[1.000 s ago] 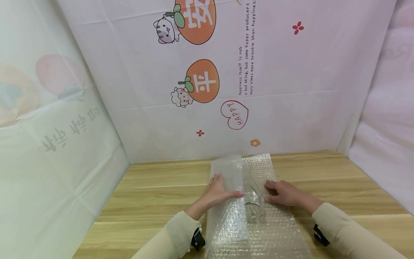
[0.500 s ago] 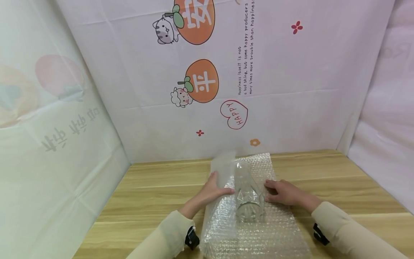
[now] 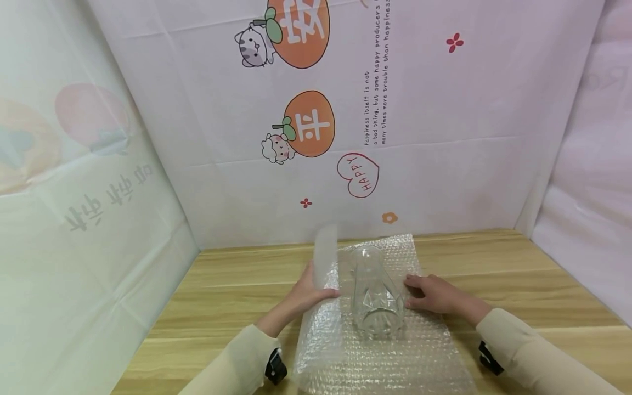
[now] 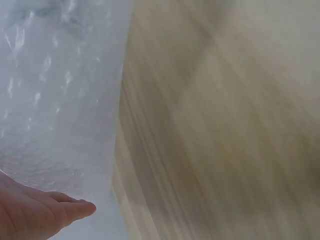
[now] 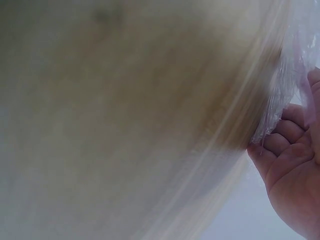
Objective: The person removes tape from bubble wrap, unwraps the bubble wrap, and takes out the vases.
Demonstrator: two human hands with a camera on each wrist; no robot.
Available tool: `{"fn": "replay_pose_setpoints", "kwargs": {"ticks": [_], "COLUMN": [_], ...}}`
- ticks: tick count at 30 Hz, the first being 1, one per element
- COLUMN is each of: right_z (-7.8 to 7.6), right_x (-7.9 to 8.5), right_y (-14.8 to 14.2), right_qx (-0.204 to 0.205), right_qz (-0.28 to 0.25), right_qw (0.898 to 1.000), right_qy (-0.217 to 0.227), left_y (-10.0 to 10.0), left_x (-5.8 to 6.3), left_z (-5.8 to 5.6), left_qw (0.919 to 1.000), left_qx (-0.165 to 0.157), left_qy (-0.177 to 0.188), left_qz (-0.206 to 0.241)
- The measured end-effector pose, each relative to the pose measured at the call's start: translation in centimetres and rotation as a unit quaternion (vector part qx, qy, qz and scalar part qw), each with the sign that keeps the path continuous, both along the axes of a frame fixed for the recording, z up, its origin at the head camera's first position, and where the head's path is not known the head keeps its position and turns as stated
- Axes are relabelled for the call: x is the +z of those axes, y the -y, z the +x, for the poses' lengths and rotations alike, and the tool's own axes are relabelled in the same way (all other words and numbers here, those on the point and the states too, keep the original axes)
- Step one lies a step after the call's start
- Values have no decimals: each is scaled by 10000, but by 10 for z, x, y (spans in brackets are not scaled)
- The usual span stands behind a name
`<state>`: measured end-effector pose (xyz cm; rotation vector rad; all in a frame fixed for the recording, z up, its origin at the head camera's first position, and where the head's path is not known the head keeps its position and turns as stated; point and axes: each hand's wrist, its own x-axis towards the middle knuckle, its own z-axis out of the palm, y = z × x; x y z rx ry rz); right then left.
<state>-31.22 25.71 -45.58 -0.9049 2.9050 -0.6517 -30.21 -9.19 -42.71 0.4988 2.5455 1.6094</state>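
Observation:
A tall clear glass vessel point(image 3: 377, 291) lies on its side on a sheet of bubble wrap point(image 3: 395, 362), its narrower end toward the back wall. With thumb on top and fingers behind, my left hand point(image 3: 301, 296) holds the sheet's raised left flap, which stands folded up beside the glass. The flap point(image 4: 55, 100) fills the left of the left wrist view. My right hand point(image 3: 436, 295) stays at the sheet's right side, close to the glass. In the right wrist view, the plastic edge point(image 5: 275, 110) passes between that hand's thumb and its curled fingers point(image 5: 277, 142).
Under the sheet is a wood-grain tabletop point(image 3: 237, 307), with bare wood to the left and right. A white printed cloth point(image 3: 419, 164) hangs behind, and more pale cloth point(image 3: 74, 274) closes off the sides. Black bands point(image 3: 276, 366) sit on both wrists.
My left hand has moved left, drawing the flap of bubble wrap back off the glass, so the whole glass shows now. The glass appears to have rolled slightly left. My right hand has stayed put.

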Motion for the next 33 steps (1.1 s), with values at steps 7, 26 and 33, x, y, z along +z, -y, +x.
{"fn": "replay_pose_setpoints", "kwargs": {"ticks": [7, 26, 33], "right_z": [2, 3, 4], "right_x": [0, -1, 0], "right_y": [0, 3, 3], "right_qx": [-21, 5, 75], "right_qz": [-44, -130, -203], "right_qw": [10000, 9999, 9997], "right_qy": [45, -27, -81], "left_y": [13, 49, 61], "left_x": [-7, -26, -28], "left_z": [-3, 1, 1], "left_qw": [9995, 9984, 9988], "left_qx": [100, 213, 82], "left_qy": [-224, -258, -376], "left_qz": [-218, -457, -303]}}
